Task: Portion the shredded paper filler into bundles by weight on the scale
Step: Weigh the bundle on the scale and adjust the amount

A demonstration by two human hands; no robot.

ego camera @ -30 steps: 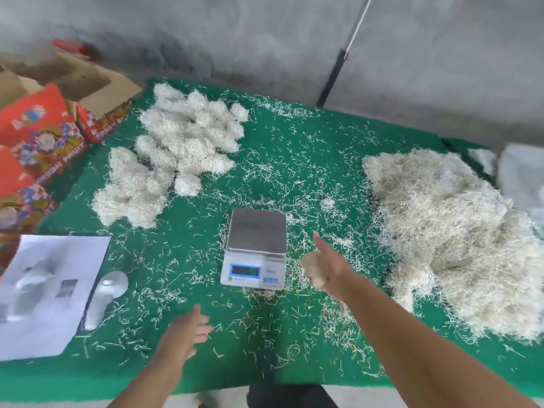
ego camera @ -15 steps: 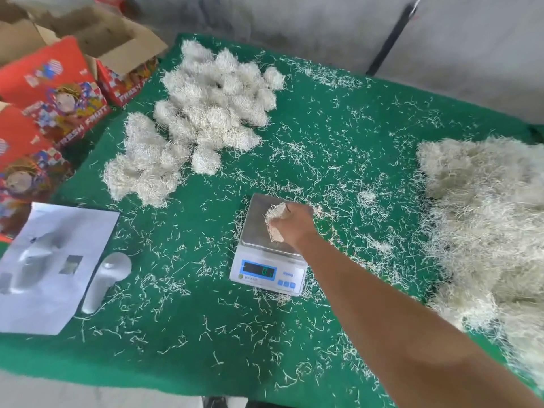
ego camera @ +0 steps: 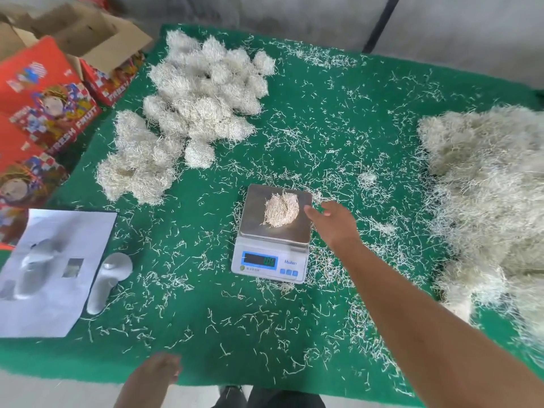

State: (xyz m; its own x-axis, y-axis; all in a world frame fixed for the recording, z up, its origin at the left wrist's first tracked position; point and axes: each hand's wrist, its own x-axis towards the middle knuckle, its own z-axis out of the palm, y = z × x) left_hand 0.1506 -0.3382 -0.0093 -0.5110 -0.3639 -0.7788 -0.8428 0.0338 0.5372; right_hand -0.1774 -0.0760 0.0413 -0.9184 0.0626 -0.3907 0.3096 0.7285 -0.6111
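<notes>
Sitting on the scale (ego camera: 272, 228) pan is one small wad of shredded paper (ego camera: 281, 214), nobody holding it. Right hand (ego camera: 332, 220) hangs just beside it, fingers loose. Left hand (ego camera: 159, 371) is relaxed at the green table's (ego camera: 206, 334) near edge. Finished bundles (ego camera: 191, 107) far left, big loose heap (ego camera: 488, 195) right.

Red printed cartons (ego camera: 50, 104) stand left of the green tabletop (ego camera: 206, 334); a white sheet (ego camera: 50, 304) and white plastic piece (ego camera: 110, 278) lie near-left
</notes>
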